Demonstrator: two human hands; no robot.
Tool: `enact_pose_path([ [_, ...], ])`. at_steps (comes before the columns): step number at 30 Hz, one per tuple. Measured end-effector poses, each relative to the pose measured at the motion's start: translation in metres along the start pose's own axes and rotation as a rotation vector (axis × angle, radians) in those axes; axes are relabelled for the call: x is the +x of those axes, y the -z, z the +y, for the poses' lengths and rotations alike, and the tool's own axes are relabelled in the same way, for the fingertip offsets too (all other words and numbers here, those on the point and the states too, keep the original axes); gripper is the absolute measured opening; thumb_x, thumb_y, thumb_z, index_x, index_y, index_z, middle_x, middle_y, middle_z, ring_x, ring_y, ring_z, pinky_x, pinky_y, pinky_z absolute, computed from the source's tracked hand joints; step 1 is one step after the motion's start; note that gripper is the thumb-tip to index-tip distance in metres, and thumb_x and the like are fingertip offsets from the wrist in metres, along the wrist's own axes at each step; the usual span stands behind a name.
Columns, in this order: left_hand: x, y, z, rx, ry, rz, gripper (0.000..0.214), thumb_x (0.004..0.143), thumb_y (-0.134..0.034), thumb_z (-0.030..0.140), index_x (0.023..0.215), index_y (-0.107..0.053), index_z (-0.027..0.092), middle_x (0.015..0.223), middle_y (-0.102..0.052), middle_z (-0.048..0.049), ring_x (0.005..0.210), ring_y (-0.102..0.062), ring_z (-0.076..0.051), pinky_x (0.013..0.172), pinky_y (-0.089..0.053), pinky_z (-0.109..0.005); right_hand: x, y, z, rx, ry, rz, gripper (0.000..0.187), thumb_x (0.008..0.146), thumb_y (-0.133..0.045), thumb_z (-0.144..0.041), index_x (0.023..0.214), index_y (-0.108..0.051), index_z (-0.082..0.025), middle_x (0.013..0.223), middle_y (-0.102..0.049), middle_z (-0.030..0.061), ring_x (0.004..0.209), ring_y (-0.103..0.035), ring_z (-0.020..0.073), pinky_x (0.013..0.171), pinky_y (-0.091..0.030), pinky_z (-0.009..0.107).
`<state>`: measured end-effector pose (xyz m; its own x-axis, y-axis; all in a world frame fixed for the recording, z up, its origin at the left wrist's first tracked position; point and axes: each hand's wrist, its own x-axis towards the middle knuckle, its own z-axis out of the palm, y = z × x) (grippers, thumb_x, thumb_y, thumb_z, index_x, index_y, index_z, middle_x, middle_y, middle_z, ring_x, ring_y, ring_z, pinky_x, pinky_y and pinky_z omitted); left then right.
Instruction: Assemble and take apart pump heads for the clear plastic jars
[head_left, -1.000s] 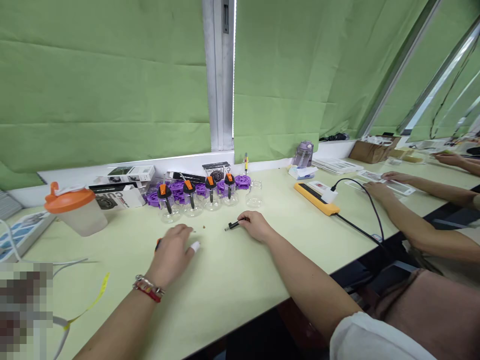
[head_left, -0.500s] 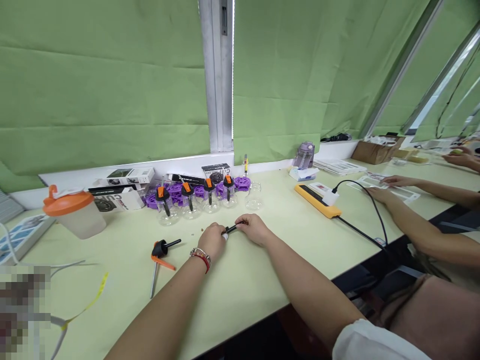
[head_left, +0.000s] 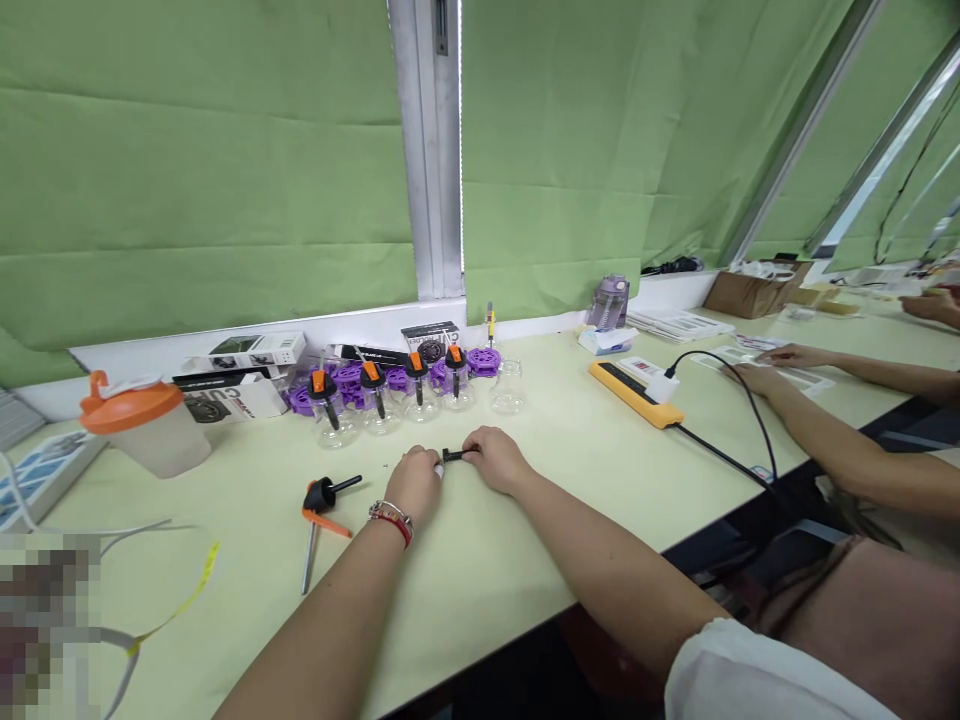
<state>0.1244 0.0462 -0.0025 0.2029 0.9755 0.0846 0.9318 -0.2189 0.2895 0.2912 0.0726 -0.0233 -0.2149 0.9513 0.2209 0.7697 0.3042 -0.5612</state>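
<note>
My right hand (head_left: 495,460) pinches the end of a thin black plastic part (head_left: 454,455) with a wider, notched head pointing left. Close by on the left, my left hand (head_left: 415,484) is closed, with a small white piece (head_left: 439,468) showing at its fingertips. I cannot make out what that piece is. A narrow gap shows between the black part's head and the left fingers. Nearest to my left wrist lies a black-and-orange lid assembly (head_left: 321,497) with a metal tube. Behind the hands stands a lidless clear jar (head_left: 508,388).
Several clear jars (head_left: 379,408) with black-and-orange tops line the back, before purple plastic wheels (head_left: 484,362) and boxes (head_left: 232,395). An orange-lidded shaker (head_left: 154,425) stands left. A yellow power strip (head_left: 637,395) with a black cable lies right. Another person's arms (head_left: 832,430) rest farther right.
My left hand has come off the black part and shifted slightly left, opening a gap. The black part stays in my right hand, its notched head now exposed.
</note>
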Motion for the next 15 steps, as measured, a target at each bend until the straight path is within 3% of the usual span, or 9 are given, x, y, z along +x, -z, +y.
enact_pose_path([
  [9,-0.003,-0.003,0.001,-0.031,-0.034,0.028,0.028,0.082,-0.041,0.011,0.09,-0.067,0.015,0.093,-0.06,-0.0111,0.086,-0.061,-0.021,0.075,-0.042,-0.029,0.0,0.001,0.001,0.031,0.037,-0.006,0.021,0.078,-0.063,-0.023,0.098,-0.068,-0.018,0.097,-0.065,0.0053,0.094,-0.053,0.0187,0.083,-0.04,0.03],
  [15,-0.002,0.0,0.003,-0.041,-0.067,0.047,0.026,0.081,-0.041,0.01,0.087,-0.066,0.015,0.09,-0.058,-0.0098,0.083,-0.061,-0.02,0.075,-0.042,-0.029,-0.002,0.002,-0.011,0.085,0.232,0.028,0.024,0.077,-0.065,-0.018,0.101,-0.07,-0.021,0.098,-0.069,0.0034,0.095,-0.052,0.0181,0.085,-0.04,0.029],
])
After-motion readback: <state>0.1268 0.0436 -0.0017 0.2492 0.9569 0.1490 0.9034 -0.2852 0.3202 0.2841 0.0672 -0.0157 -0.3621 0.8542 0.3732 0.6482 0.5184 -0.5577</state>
